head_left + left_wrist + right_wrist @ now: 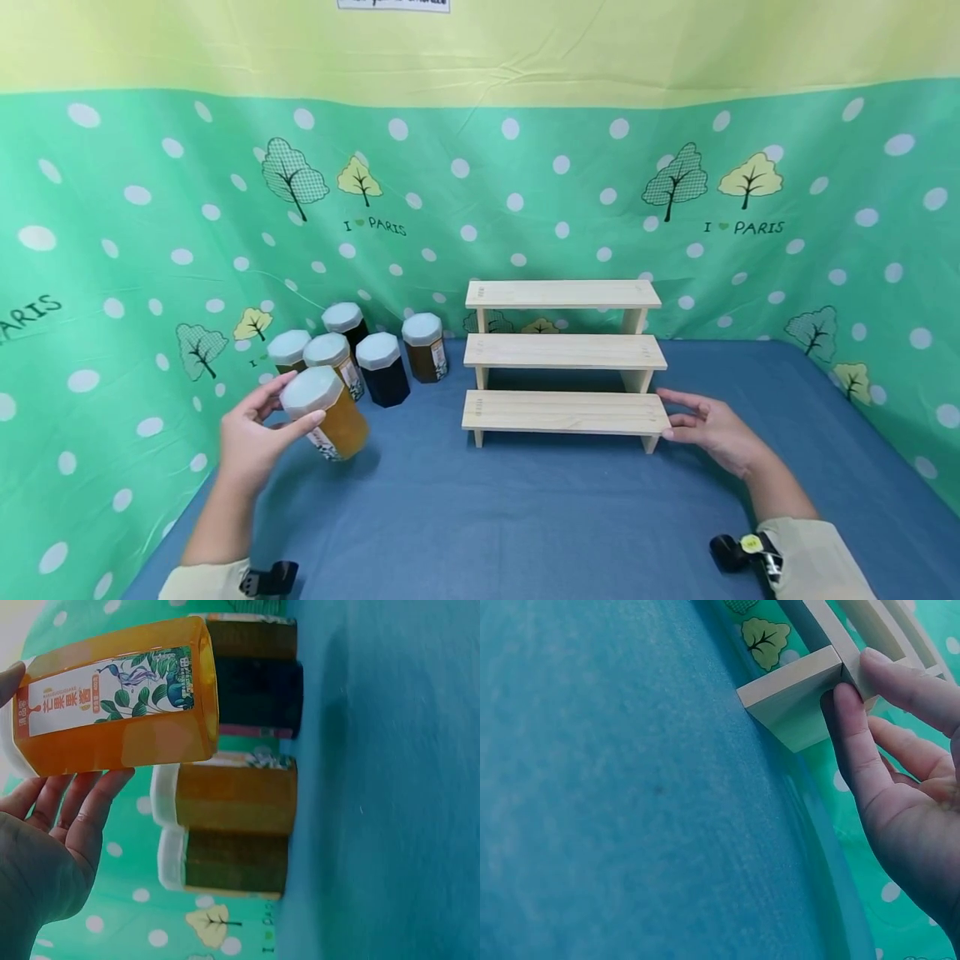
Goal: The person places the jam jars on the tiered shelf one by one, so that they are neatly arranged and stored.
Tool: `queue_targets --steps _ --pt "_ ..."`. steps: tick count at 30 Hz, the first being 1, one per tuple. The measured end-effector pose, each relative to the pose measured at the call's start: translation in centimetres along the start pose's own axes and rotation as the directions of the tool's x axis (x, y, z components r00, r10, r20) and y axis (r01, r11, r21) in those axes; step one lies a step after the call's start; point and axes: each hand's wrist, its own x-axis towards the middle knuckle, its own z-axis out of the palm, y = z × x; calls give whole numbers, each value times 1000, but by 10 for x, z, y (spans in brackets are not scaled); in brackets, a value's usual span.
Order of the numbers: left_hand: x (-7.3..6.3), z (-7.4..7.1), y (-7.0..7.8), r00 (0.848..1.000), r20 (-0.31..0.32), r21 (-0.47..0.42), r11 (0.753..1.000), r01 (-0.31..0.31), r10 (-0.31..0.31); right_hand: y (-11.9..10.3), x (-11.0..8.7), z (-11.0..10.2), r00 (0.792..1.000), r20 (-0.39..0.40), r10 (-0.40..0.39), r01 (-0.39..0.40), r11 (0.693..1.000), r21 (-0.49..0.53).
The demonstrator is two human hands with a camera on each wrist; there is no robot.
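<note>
My left hand (255, 433) grips a jar of orange jam (347, 427) by its white lid, thumb on one side and fingers on the other. The jar is tilted and raised off the blue cloth, and its leaf-patterned label (112, 694) faces the left wrist camera. Over on the right, my right hand (712, 429) pinches the right end of the lowest step of a three-step wooden rack (562, 411). Thumb and fingertips (849, 701) lie at the corner of that board in the right wrist view.
Several white-lidded jars stand behind the held one, among them a dark jar (384, 375), a brown jar (426, 354) and an amber jar (236, 799). A green dotted curtain (525, 192) hangs behind the rack. Blue cloth (525, 517) covers the table.
</note>
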Motion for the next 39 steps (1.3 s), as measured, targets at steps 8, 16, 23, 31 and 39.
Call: queue_targets --steps 8,16,23,31,39 --pt "2 14 18 1000 23 -36 999 -19 20 0 0 0 1000 -1 3 -3 1000 6" --pt "6 27 37 999 45 -26 1000 0 1 0 0 0 1000 1 8 -8 1000 10" --pt "9 39 49 997 74 -69 997 -18 23 -1 0 0 1000 3 11 -11 1000 16" --pt "14 50 60 991 125 -85 995 -47 57 -3 -2 0 1000 1 7 -7 1000 10" --pt "19 60 75 980 175 -142 988 -64 89 -3 -1 1 1000 -4 19 -19 1000 -5"
